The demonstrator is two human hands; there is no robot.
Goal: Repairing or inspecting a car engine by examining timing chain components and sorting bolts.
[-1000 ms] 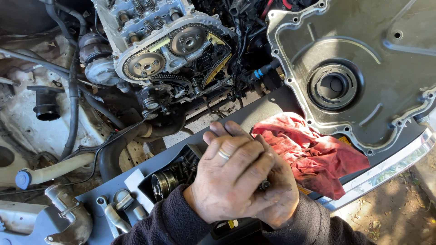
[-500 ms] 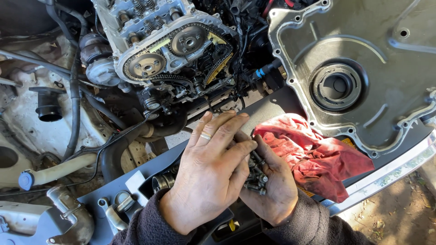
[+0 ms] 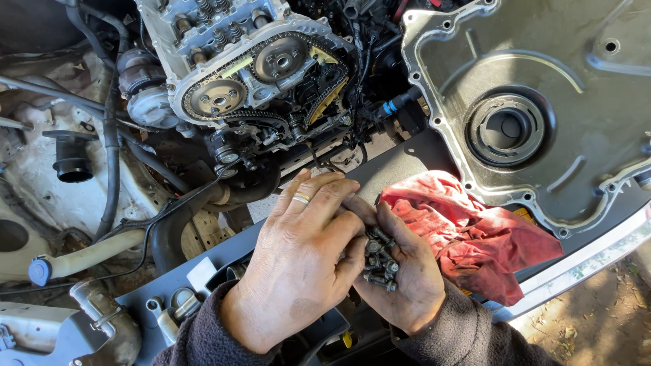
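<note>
A heap of dark bolts [image 3: 378,261] was cradled in the cupped right hand [image 3: 400,278], fingers half curled around it. The left hand [image 3: 298,261] was laid across, its fingers nearly straight, fingertips touching the bolts, beside a red rag [image 3: 475,237].

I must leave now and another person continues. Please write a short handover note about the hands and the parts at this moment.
Right hand: palm up, cupped, holds a pile of dark bolts.
Left hand: palm down, fingertips on the bolts, picking through them; a ring is on one finger.
Timing cover: off the engine, lying inner side up beside the red rag.
Engine: timing chain and both sprockets exposed.
Done: cover removed, bolts gathered in hand.
Left: cover not on the engine, no bolt fitted.
</note>
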